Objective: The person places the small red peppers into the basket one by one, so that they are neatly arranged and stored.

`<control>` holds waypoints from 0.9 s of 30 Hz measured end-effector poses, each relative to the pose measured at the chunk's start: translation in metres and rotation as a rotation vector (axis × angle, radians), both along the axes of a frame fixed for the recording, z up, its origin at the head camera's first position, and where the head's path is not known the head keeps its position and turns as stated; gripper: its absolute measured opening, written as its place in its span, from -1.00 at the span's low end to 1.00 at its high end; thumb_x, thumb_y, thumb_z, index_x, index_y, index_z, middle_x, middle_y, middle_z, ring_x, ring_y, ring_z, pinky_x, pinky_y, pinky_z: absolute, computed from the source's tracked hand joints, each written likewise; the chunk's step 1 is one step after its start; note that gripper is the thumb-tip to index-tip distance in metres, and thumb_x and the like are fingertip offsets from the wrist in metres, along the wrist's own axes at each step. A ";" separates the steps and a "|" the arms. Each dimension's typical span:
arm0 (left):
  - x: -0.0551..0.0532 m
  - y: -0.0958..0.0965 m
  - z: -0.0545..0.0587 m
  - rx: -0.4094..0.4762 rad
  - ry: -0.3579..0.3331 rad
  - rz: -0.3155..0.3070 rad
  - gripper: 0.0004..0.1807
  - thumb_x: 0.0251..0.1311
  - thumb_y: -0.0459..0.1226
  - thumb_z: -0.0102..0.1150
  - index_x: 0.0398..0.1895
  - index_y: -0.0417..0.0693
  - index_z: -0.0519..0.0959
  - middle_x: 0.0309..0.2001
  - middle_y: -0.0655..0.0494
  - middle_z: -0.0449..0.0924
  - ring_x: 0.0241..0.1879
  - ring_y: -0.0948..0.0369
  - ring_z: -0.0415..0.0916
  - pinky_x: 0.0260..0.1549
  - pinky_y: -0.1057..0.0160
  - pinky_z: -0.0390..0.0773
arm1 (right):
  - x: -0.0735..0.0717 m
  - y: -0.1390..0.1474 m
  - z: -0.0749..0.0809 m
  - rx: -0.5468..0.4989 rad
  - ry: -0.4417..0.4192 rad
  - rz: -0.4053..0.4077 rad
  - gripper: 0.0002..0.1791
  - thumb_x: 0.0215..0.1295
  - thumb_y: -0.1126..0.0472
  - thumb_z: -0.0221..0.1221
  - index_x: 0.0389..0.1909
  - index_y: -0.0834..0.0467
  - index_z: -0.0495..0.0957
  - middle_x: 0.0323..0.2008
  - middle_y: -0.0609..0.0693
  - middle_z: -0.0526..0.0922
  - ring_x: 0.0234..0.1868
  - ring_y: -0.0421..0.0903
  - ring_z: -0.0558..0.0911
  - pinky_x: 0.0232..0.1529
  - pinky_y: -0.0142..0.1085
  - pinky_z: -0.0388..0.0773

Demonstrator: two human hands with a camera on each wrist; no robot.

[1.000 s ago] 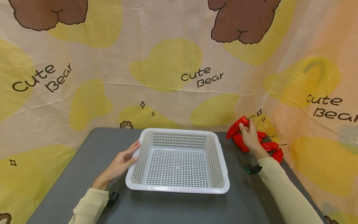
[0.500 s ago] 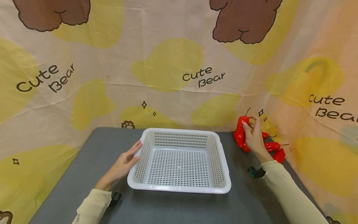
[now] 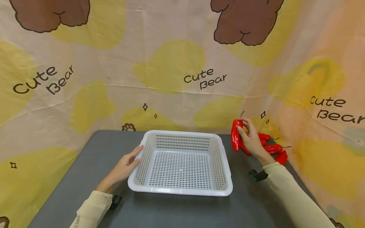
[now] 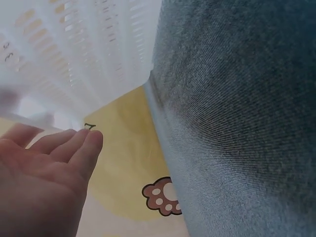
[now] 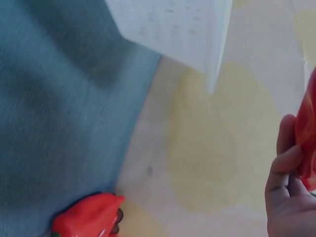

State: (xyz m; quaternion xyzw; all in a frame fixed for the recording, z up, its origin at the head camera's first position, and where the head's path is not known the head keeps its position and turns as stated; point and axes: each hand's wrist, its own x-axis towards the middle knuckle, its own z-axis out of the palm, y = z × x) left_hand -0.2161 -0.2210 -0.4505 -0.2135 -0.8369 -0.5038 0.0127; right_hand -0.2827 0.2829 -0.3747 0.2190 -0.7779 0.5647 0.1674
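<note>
The thumb and fingers of the right hand make a narrow grip on a red pepper, near its upper end. This pepper is outside the white basket, just to the right of its far right corner. It is almost upright, with the thin stem at the top and the tip pointing down. Whether this tip touches something below, I cannot tell.

The fingers of the left hand are rather straight and a little spread, with the thumb apart from them. They touch the left rim of the basket.

Around the right hand, and to the right of the basket, lie other red peppers in a loose group. The hand hides a part of them, so I cannot count them with certainty.

The basket is rectangular, with small slots in its walls and bottom, and it stands on a dark grey table. The left sleeve, of cream colour, is near the basket's near left corner; the right sleeve, of the same colour, is to the right of the basket. Behind the basket hangs a pale cloth with yellow patches, brown bears and the words "Cute Bear".
</note>
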 end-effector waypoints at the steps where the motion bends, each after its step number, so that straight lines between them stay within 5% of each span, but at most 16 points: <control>1: 0.000 0.001 -0.001 -0.001 0.000 0.007 -0.37 0.46 -0.39 0.00 0.53 -0.35 0.14 0.57 -0.40 -0.05 0.45 -0.37 0.17 -0.02 0.60 0.49 | 0.000 -0.001 0.001 0.002 -0.010 0.020 -0.53 0.49 0.46 -0.03 0.34 0.46 0.15 0.17 0.50 0.37 -0.29 -0.40 0.65 -0.31 -0.56 0.68; 5: 0.001 0.003 -0.002 0.004 -0.026 0.028 -0.35 0.49 -0.37 -0.03 0.57 -0.30 0.07 0.46 -0.49 0.19 0.01 -0.18 0.67 -0.28 0.41 0.70 | 0.000 -0.008 0.005 0.016 -0.066 0.072 -0.47 0.48 0.46 -0.01 0.39 0.40 0.10 0.26 0.52 0.29 -0.27 -0.39 0.68 -0.29 -0.52 0.70; 8: 0.003 0.005 -0.001 0.014 -0.052 0.051 -0.34 0.49 -0.36 -0.04 0.58 -0.25 0.06 0.38 -0.51 0.30 -0.24 0.02 0.73 -0.42 0.32 0.73 | 0.001 -0.013 0.008 0.032 -0.107 0.100 -0.42 0.46 0.45 0.02 0.42 0.37 0.08 0.33 0.51 0.23 -0.23 -0.36 0.69 -0.25 -0.47 0.71; 17: 0.011 0.011 0.004 -0.074 0.013 0.140 -0.38 0.44 -0.40 0.00 0.53 -0.30 0.17 0.47 -0.42 0.20 0.20 -0.35 0.49 -0.32 0.24 0.76 | 0.000 -0.028 0.011 0.063 -0.182 0.185 -0.32 0.41 0.46 0.09 0.47 0.29 0.06 0.42 0.42 0.17 -0.06 -0.28 0.67 -0.16 -0.36 0.75; 27: 0.013 0.013 0.002 -0.064 0.024 0.178 -0.40 0.41 -0.43 0.02 0.50 -0.34 0.22 0.40 -0.42 0.30 0.13 -0.34 0.52 -0.34 0.26 0.75 | -0.001 -0.054 0.017 0.120 -0.249 0.282 -0.27 0.38 0.48 0.12 0.50 0.29 0.06 0.44 0.41 0.17 0.03 0.29 0.68 -0.15 -0.29 0.76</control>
